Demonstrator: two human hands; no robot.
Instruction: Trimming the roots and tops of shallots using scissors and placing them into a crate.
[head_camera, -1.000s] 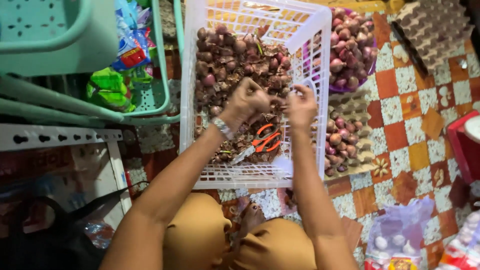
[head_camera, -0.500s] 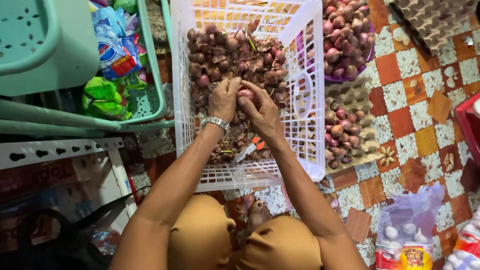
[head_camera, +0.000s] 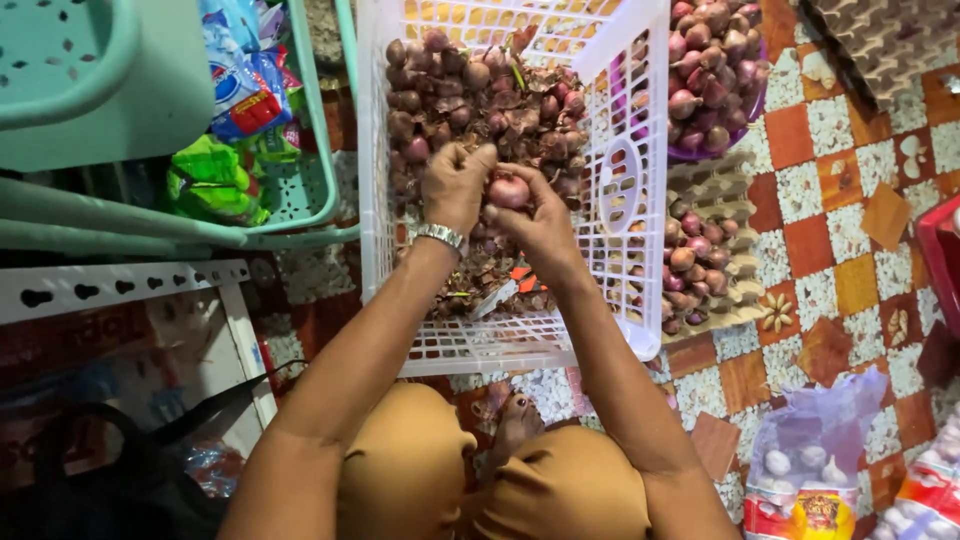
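A checkered floor (head_camera: 850, 200) of orange and white tiles is being covered by most of the scene. A white plastic basket (head_camera: 640, 120) with latticed walls is being occupied by a heap of shallots (head_camera: 470, 100) and loose dry skins. A pale green rack (head_camera: 300, 215) at the left is being filled with bright packets (head_camera: 215, 180). A cardboard egg tray (head_camera: 700, 260) just beside the basket's right wall is being loaded with more small shallots, and a purple bowl (head_camera: 745, 120) above it is being heaped with others. A bag of garlic (head_camera: 800, 470) is being rested on the floor at lower right.

Over the middle of the basket, the two hands are being brought together around a single shallot (head_camera: 508, 190). The left hand (head_camera: 455, 185), with a metal wristwatch (head_camera: 440, 236) being worn at its wrist, is being curled with its fingertips against the shallot's left side. The right hand (head_camera: 535, 225) is being cupped beneath and behind the bulb, which is being pinched between both sets of fingers just above the heap. Orange-handled scissors (head_camera: 515, 285) are being left among the skins, partly hidden beneath the right wrist.
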